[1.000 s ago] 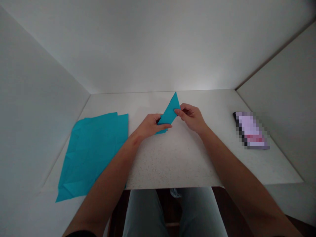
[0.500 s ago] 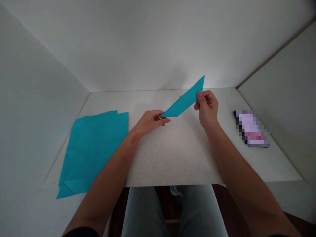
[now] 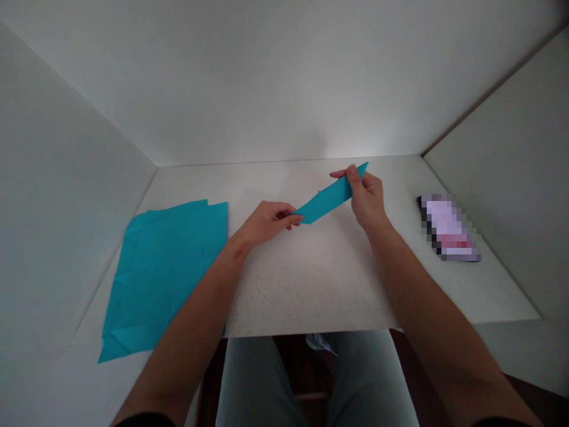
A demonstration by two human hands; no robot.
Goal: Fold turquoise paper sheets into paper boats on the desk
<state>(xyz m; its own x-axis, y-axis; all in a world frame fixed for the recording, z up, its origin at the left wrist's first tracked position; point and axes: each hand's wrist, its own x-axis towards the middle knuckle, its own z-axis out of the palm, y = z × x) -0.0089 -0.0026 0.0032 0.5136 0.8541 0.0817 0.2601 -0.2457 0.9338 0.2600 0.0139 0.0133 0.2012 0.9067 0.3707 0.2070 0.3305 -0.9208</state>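
A folded piece of teal paper (image 3: 328,198) is held between my two hands, slanting up to the right above the white table. It is a long four-sided shape with pointed ends, and a small bump shows on its upper edge. My left hand (image 3: 273,221) pinches its lower left tip between thumb and fingers. Near the upper right end, my right hand (image 3: 367,196) grips the paper with the thumb on the near face. The fingers behind the paper are partly hidden.
Creased teal paper sheets (image 3: 171,267) lie at the left of the white table (image 3: 306,284), one corner overhanging the front edge. A phone-like object (image 3: 448,228), its screen blurred out, lies at the right. White walls (image 3: 284,83) enclose the table at the back and sides.
The paper's right end has come down and the strip looks narrower. My right hand has shifted its thumb to the upper edge. My left hand has closed on the left tip.
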